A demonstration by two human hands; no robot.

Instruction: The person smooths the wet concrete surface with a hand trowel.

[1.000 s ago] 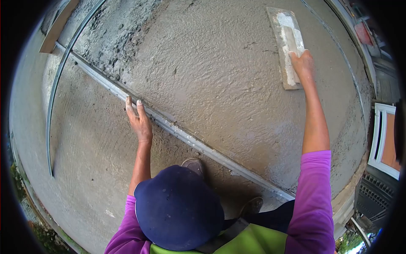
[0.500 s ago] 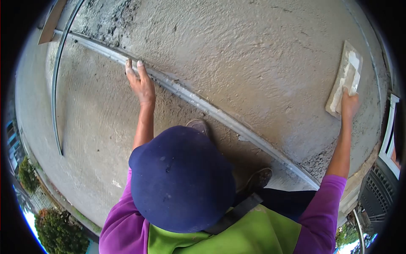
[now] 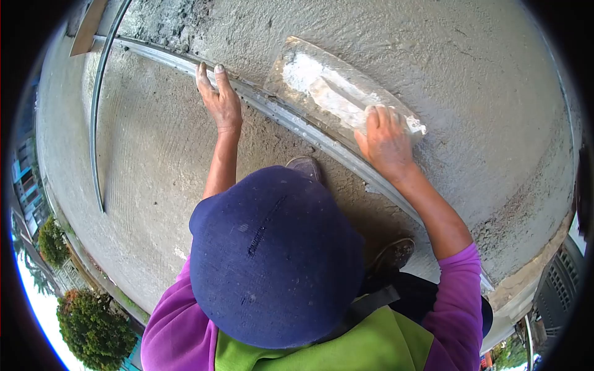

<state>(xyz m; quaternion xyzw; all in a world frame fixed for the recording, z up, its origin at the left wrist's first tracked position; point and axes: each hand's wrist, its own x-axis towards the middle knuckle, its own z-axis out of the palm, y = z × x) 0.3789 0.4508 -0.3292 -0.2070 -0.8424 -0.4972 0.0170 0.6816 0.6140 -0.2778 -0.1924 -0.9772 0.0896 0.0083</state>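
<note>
The wet cement slab point(image 3: 470, 93) filled your view from 9 o'clock round to 3 o'clock, rougher above the rail and finer below it. Your navy cap point(image 3: 272, 260) took up the middle and 6 o'clock. A long metal straightedge point(image 3: 291, 123) lay on the slab, running from 11 o'clock down toward 4 o'clock. The hand float point(image 3: 315, 80), smeared white, sat flat on the cement at 12 to 1 o'clock, just above the straightedge and nearly parallel to it. Your right hand point(image 3: 385, 141) was closed around the float's handle at its lower end. Your left hand point(image 3: 219, 100) lay open at 11 o'clock, fingers stretched flat, fingertips on the straightedge. One shoe point(image 3: 304, 166) showed just below the straightedge, another point(image 3: 393, 253) at 4 o'clock.
</note>
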